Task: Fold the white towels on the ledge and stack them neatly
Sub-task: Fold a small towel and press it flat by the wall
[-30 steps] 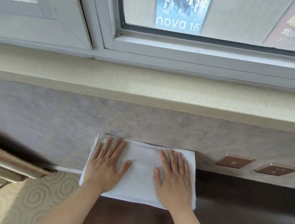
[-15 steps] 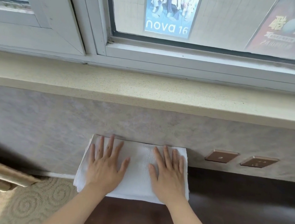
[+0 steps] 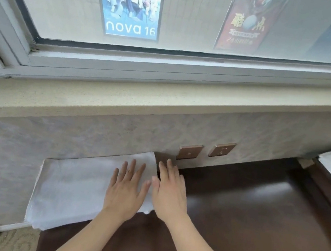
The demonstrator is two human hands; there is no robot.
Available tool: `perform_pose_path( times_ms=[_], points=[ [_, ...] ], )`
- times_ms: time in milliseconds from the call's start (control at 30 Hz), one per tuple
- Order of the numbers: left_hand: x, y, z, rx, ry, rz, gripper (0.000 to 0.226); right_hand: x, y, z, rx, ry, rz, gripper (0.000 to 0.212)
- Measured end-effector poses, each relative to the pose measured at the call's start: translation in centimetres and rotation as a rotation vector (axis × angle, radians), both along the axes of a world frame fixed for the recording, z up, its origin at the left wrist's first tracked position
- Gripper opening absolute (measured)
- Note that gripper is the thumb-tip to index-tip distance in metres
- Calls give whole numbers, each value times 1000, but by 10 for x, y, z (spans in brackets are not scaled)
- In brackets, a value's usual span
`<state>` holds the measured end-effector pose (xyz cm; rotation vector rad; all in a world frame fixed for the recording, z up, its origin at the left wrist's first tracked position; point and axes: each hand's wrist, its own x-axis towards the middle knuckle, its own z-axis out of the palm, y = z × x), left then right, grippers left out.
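Left hand (image 3: 124,192) flat on folded towel (image 3: 75,187), right hand (image 3: 170,192) beside it

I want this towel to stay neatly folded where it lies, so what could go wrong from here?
1. The folded towel overhangs the left end of the dark ledge; pushed further left, it might sag or slip toward the carpet.
2. The left hand rests flat on the towel's right part, and the right hand sits at its right edge, so a sideways drag could rumple the fold.
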<state>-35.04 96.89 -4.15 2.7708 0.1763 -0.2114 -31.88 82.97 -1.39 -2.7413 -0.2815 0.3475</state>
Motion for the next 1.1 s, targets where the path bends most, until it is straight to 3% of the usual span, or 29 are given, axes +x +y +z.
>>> perform_pose_path(
  times_ms=[67, 200, 300, 667, 967, 1100],
  points=[
    [0, -24, 8, -6, 25, -44, 115, -2, -34, 13, 86, -18, -69, 57],
    [-2, -67, 37, -64, 11, -63, 101, -4, -110, 41, 155, -98, -158, 57],
    [-1, -118, 64, 1, -27, -106, 100, -3, -174, 63, 168, -159, -201, 59],
    [12, -438, 116, 84, -182, -420, 100, -54, -478, 109, 58, -250, -388, 61],
    [57, -598, 108, 39, -116, -521, 103, -36, -633, 111, 55, -242, -477, 62],
    [103, -657, 87, -10, -63, -512, 75, -3, -687, 100, -9, -175, -476, 62]
  ],
)
